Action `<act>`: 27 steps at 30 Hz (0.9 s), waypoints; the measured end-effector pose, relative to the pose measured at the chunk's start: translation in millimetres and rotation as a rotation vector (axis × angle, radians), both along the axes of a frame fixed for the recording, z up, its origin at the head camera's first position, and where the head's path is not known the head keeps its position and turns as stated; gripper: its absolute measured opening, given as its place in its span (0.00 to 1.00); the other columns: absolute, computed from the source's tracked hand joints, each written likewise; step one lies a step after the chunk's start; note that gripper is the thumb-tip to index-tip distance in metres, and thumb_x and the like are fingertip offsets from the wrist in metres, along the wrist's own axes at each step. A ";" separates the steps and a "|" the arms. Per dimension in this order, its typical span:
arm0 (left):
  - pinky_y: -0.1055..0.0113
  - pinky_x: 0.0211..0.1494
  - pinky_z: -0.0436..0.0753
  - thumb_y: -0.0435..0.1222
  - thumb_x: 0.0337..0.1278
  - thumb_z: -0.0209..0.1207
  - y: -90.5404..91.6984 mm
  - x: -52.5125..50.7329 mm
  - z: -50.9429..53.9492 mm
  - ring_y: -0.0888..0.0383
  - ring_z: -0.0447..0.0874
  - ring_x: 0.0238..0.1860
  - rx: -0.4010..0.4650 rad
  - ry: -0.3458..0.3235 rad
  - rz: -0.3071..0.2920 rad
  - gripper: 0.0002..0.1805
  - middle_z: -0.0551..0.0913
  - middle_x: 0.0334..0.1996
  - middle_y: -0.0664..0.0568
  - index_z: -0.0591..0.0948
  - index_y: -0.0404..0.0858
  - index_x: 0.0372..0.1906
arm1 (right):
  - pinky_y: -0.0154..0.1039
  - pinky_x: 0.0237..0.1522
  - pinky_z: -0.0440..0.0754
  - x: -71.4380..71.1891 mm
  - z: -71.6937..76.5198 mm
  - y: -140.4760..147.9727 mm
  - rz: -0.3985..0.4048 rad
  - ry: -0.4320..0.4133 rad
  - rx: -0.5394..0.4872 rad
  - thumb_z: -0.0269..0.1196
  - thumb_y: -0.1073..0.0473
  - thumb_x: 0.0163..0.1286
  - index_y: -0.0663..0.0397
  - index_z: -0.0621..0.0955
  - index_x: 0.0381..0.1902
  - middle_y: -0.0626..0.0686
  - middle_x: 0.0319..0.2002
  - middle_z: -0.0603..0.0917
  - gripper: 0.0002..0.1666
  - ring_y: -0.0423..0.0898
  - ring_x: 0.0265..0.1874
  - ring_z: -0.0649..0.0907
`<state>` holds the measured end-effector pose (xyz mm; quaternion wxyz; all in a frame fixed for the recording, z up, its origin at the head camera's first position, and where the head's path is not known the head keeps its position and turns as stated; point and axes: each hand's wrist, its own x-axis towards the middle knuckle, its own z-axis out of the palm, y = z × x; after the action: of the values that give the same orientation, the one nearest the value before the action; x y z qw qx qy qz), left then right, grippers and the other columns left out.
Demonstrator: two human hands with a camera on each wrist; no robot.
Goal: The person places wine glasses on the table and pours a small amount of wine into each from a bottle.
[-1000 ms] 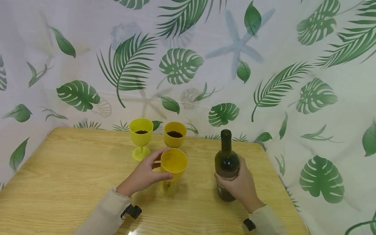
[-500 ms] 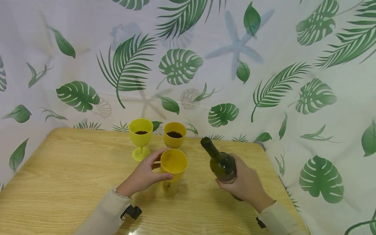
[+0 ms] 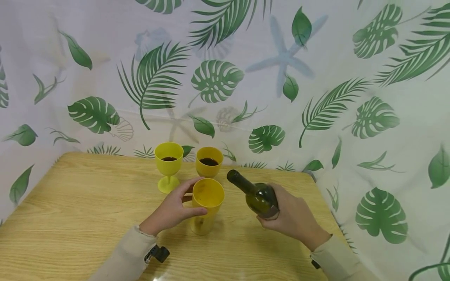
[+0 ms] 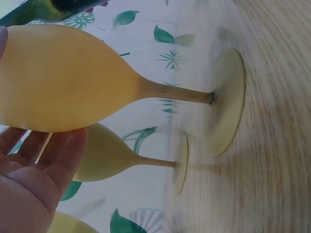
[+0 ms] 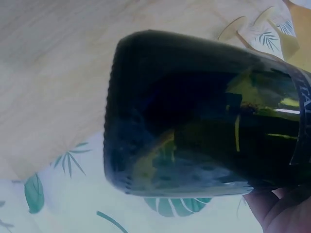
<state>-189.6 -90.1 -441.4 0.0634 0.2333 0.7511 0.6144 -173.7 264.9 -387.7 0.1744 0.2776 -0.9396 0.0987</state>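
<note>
**Tilted bottle (image 3: 263, 200) near the front goblet (image 3: 209, 205)**

Largest is the leafy cloth (image 3: 242, 107) at the back; before it lies the wooden surface (image 3: 88, 203). The right hand (image 3: 295, 216) has its grip closed round the bottle, which leans with its neck to the left. The left hand (image 3: 172, 207) has its grip round the front goblet, upright on the surface; I see no liquid inside. Beyond it stand the back-left goblet (image 3: 168, 167) and the back-right goblet (image 3: 209, 171), each with some dark liquid (image 3: 209, 161). Smallest is the bottle's mouth (image 3: 232, 175), near the rim but, it seems, not above it.

To pour well, in my opinion, one should bring the mouth over the middle of the bowl, without touching the rim, and tilt slowly. The left hand should steady only lightly, since the thin stem (image 4: 177, 93) may let it tip.
</note>
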 end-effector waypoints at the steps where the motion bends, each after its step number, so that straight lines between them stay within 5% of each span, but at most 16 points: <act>1: 0.46 0.73 0.73 0.44 0.57 0.75 0.0 0.0 0.0 0.48 0.72 0.70 0.001 0.001 -0.001 0.46 0.72 0.71 0.51 0.65 0.47 0.78 | 0.42 0.29 0.87 -0.4 1.3 -0.5 0.007 0.006 0.010 0.81 0.42 0.45 0.57 0.72 0.65 0.53 0.47 0.88 0.53 0.44 0.37 0.88; 27: 0.47 0.73 0.73 0.44 0.57 0.75 0.2 -0.8 1.0 0.50 0.71 0.70 0.009 0.003 -0.014 0.45 0.71 0.72 0.53 0.65 0.51 0.78 | 0.42 0.28 0.86 -7.2 33.9 -13.4 0.085 0.046 0.287 0.78 0.38 0.49 0.59 0.73 0.64 0.53 0.45 0.85 0.51 0.45 0.33 0.86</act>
<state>-190.4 -89.9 -440.4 0.0654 0.2395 0.7468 0.6170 -180.8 251.5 -353.8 0.1503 0.3413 -0.9272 -0.0357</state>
